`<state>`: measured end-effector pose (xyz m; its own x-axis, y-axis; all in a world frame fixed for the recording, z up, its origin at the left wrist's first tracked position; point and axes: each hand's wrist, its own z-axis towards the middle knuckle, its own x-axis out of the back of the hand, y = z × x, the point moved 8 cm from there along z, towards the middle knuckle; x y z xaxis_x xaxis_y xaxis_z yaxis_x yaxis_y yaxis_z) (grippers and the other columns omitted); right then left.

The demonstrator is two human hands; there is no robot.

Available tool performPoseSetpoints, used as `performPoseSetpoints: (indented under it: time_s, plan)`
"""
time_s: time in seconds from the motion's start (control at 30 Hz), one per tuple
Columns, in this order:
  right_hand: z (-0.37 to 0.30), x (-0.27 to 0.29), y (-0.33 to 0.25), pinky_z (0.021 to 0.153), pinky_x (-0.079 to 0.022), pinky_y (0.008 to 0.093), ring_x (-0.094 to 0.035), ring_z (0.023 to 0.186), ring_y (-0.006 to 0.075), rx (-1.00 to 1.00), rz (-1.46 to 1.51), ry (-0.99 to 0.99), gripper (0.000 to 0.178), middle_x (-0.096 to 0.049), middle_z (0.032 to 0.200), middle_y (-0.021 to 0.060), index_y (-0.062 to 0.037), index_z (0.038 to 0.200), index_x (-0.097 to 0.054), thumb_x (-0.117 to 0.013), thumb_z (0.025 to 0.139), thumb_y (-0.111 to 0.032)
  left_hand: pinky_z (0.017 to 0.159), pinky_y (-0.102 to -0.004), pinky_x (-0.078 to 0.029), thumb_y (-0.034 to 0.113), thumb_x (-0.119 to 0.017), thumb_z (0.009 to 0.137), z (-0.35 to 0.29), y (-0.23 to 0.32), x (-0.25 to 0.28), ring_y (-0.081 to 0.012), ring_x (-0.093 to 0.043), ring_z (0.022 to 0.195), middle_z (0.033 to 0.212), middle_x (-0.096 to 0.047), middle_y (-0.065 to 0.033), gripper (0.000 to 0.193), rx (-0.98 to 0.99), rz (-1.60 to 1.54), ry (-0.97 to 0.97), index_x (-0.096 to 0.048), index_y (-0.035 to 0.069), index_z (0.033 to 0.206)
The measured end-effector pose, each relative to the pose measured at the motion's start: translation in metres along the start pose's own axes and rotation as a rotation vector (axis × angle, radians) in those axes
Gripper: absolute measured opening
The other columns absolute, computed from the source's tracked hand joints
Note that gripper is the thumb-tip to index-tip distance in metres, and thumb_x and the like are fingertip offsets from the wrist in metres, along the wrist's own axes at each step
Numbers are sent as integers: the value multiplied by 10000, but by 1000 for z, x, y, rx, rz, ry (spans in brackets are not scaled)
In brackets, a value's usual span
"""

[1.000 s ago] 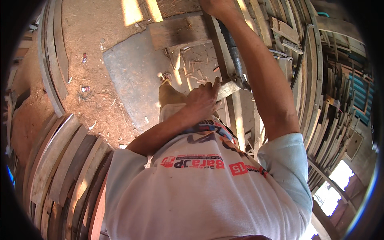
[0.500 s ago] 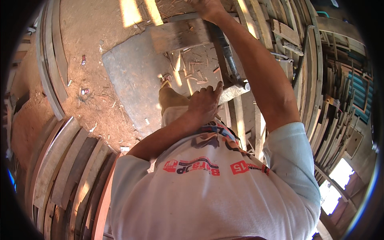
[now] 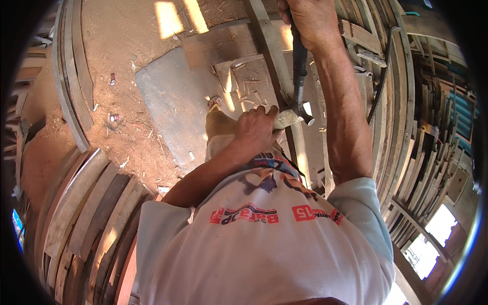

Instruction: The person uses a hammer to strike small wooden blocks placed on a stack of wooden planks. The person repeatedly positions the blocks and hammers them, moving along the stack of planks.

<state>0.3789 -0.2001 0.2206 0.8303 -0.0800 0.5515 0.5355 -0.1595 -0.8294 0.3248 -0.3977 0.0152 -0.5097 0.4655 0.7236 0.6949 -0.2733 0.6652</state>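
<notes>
My right hand (image 3: 316,26) is closed around the dark grip of a claw hammer (image 3: 300,61), at the top right of the middle. The hammer's metal head is down beside the pale end of a short wooden piece (image 3: 287,120); I cannot tell whether they touch. My left hand (image 3: 255,129) is closed on that piece, close in front of my shirt. Under both runs a long wooden beam (image 3: 270,46), away from me. The far end of the short piece is hidden under my left fingers.
A grey sheet (image 3: 165,96) and a brown board (image 3: 216,47) lie on the dirt floor among wood scraps. Stacked planks (image 3: 86,213) stand at the lower left. Long boards (image 3: 394,101) line the right side. My left foot (image 3: 214,103) rests on the sheet.
My right hand has come right and nearer, turning the hammer handle more upright. My left index finger, stretched out before, has drawn in. More of the long beam shows.
</notes>
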Motion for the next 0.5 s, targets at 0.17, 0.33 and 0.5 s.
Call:
performPoseSetpoints:
  time_s: [0.17,0.33,0.5]
  plan:
    - [11,-7,17,534,-370,300,-461,583,77,166,249,22,311,-520,635,-34,-36,800,-652,-726,964,-290,796,-542,-575,468,-766,847,1,-2,-2,-436,-744,895,950,-728,-256,569,145,3,-169,-636,38,1196]
    - [-2,6,16,528,-374,303,-453,579,78,223,355,16,299,-515,636,-37,-44,806,-652,-748,953,-286,822,-546,-566,488,-743,852,-1,-2,-1,-441,-742,906,935,-739,-269,584,180,29,-156,-637,30,1200]
    - [-40,37,21,490,-406,253,-486,515,61,296,294,101,273,-551,585,-25,-23,973,-627,-732,1015,-272,837,-548,-558,494,-731,862,-5,2,-3,-448,-735,914,946,-738,-273,597,187,35,-197,-630,16,1207]
